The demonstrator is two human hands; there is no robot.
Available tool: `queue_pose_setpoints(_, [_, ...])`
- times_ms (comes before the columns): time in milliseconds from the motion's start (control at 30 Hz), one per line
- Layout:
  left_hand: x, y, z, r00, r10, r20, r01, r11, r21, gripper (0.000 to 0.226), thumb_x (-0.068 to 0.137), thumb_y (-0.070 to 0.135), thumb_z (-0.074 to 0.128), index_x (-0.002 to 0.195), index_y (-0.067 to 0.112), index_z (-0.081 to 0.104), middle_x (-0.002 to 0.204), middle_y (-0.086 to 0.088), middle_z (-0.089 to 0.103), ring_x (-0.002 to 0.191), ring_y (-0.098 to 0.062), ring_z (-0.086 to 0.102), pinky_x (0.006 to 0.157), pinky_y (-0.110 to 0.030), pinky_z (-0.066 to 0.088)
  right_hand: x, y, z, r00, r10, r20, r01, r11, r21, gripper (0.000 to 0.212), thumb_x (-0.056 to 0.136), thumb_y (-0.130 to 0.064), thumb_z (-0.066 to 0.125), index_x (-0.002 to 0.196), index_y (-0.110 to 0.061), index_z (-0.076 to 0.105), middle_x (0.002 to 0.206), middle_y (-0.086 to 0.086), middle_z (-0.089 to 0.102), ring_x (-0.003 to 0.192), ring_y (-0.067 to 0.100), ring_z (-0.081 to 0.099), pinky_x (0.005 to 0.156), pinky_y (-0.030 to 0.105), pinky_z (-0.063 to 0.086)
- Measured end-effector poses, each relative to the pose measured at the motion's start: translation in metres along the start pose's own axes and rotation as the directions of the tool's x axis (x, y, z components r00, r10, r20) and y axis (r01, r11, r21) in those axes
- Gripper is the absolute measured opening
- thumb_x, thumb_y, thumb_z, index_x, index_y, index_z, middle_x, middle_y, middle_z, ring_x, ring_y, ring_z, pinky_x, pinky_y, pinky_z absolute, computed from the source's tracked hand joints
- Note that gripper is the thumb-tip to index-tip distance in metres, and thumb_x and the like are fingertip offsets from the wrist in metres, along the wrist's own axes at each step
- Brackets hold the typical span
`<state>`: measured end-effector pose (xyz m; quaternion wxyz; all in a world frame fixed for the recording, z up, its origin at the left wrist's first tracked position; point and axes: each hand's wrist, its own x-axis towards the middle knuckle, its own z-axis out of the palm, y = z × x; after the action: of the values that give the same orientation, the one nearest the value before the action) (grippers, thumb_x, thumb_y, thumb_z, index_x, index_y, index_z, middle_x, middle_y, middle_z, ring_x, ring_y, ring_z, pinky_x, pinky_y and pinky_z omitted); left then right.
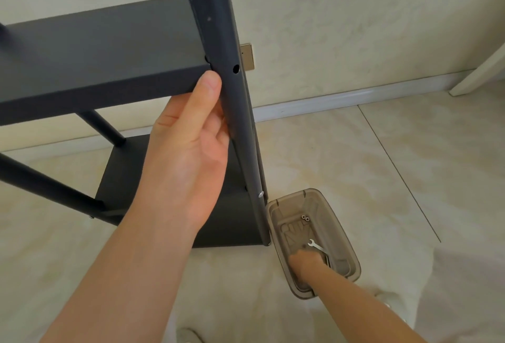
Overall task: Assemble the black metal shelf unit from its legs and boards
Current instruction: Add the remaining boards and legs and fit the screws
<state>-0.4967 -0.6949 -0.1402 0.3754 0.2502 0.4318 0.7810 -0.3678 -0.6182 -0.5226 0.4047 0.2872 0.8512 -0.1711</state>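
Two hands work far apart, seen from above. The left hand (191, 134) is closed around an upright black leg (232, 113) of the shelf unit, thumb pressed where the upper board (95, 63) meets it. An empty bolt hole (235, 69) shows on the leg just right of that thumb, level with the board's corner. The leg's long axis runs nearly vertical, tilting slightly right toward the floor. A lower board (224, 222) is already fixed to it with a bolt (260, 194).

The right hand (307, 263) reaches down into a small brown plastic tray (276, 206) on the floor, just beside the leg's foot. Whether its fingers are closed on anything cannot be told. A small wrench (315, 245) and two nuts (305, 217) lie in the tray.

The right hand is likely fetching a fastener, and must rise straight up along the leg's right side to the hole. That side is open, with bare floor and wall behind.
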Motion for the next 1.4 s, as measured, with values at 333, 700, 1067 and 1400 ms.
queue_pose_setpoints(333, [0.001, 0.0, 0.0, 1.0, -0.008, -0.004, 0.008, 0.999, -0.035, 0.016, 0.08, 0.027, 0.066, 0.086, 0.027, 0.081, 0.115, 0.005, 0.074, 0.115, -0.01, 0.067, 0.099, -0.028, 0.054, 0.005, 0.002, -0.007, 0.998, 0.018, -0.061, -0.014, 0.997, 0.07, 0.038, 0.089, -0.004, 0.061, 0.126, -0.005, 0.057, 0.125, 0.017, 0.061, 0.113, 0.035, 0.061, 0.09, 0.04, 0.052])
queue_pose_setpoints(700, [-0.001, 0.002, 0.005, 0.999, -0.013, -0.044, 0.012, 1.0, -0.028, 0.017, 0.077, 0.027, 0.067, 0.083, 0.032, 0.082, 0.113, 0.006, 0.075, 0.115, -0.012, 0.067, 0.103, -0.03, 0.049, -0.031, 0.024, -0.086, 0.972, -0.039, -0.231, 0.104, 0.956, 0.275, 0.011, 0.093, -0.014, 0.06, 0.082, -0.011, 0.057, 0.084, 0.006, 0.059, 0.084, 0.023, 0.058, 0.064, 0.023, 0.039])
queue_pose_setpoints(1067, [-0.007, 0.005, 0.01, 0.993, -0.018, -0.115, 0.018, 1.0, -0.001, 0.026, 0.079, 0.029, 0.067, 0.102, 0.02, 0.073, 0.11, 0.001, 0.076, 0.107, -0.012, 0.071, 0.078, -0.016, 0.056, -0.21, 0.027, -0.27, 0.776, -0.154, -0.612, 0.317, 0.934, 0.167, 0.011, 0.089, -0.019, 0.068, 0.088, -0.008, 0.073, 0.082, -0.001, 0.072, 0.076, 0.011, 0.066, 0.073, 0.019, 0.05])
queue_pose_setpoints(1400, [-0.005, -0.004, 0.013, 0.971, 0.032, -0.238, -0.018, 0.998, 0.058, 0.036, 0.074, 0.035, 0.071, 0.102, 0.012, 0.074, 0.102, -0.006, 0.076, 0.101, -0.02, 0.073, 0.087, -0.03, 0.056, -0.346, -0.015, -0.297, 0.141, -0.031, -0.99, 0.758, 0.646, 0.088, 0.032, 0.084, -0.006, 0.05, 0.106, -0.028, 0.06, 0.051, -0.01, 0.044, 0.051, 0.007, 0.043, 0.053, 0.008, 0.036])
